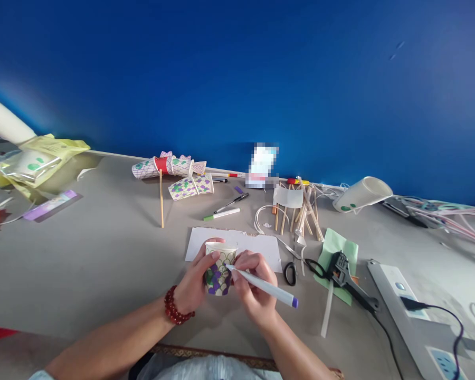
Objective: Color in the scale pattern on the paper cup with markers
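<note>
A paper cup (218, 279) with a scale pattern, partly coloured purple and green, is held upright over the table. My left hand (196, 282) wraps around its left side, with a red bead bracelet at the wrist. Pinched in my right hand (258, 287) is a white marker (267, 286) with a purple end; its tip touches the cup's front. My right fingers also rest close to the cup's right side. Behind the cup lies a white sheet of card (257, 248).
Scissors (290, 273), a glue gun (346, 279) on green paper and a power strip (399, 311) lie to the right. Wooden sticks (311, 211), pens (221, 214), decorated cups (192, 186) and a phone (261, 163) stand or lie farther back.
</note>
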The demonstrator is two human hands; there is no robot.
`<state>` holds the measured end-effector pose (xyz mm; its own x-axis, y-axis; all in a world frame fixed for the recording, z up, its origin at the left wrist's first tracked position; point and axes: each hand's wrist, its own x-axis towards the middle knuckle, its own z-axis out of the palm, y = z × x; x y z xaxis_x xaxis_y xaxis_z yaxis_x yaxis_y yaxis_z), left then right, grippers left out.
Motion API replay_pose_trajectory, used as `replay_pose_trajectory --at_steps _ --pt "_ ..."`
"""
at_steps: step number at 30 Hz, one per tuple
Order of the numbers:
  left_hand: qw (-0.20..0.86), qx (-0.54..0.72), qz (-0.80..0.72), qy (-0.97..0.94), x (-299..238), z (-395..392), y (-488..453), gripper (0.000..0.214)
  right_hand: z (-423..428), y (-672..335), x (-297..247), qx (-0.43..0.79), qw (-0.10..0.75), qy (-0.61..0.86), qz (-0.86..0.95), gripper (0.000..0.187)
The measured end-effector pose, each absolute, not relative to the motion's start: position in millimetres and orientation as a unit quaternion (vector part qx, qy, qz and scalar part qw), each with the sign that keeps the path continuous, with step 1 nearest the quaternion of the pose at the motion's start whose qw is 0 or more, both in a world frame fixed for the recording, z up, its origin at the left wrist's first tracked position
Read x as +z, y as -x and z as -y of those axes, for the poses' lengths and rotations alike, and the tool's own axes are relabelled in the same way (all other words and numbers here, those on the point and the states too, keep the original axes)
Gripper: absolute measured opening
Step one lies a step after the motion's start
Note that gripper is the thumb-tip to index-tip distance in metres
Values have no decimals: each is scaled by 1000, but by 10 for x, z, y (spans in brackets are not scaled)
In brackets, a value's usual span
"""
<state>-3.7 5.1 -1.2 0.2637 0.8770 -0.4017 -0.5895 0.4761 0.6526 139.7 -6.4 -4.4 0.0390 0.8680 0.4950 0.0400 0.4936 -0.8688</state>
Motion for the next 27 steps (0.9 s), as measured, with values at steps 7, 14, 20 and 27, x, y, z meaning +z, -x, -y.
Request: replay_pose_trajectory --at_steps 7,14,20,27 --pt "771 474 -379 -193 -29 -59 31 44 67 -1389 -55 334 616 371 609 15" --pt "771 473 -378 -195 -33 -46 42 43 66 -1385 -48 336 618 379 601 14" --pt "772 475 -381 -183 -10 -37 35 37 69 -1377 -58 338 629 390 581 14" --pt "768 481 -380 -189 -12 -37 41 32 63 -1383 -79 344 635 381 578 13"
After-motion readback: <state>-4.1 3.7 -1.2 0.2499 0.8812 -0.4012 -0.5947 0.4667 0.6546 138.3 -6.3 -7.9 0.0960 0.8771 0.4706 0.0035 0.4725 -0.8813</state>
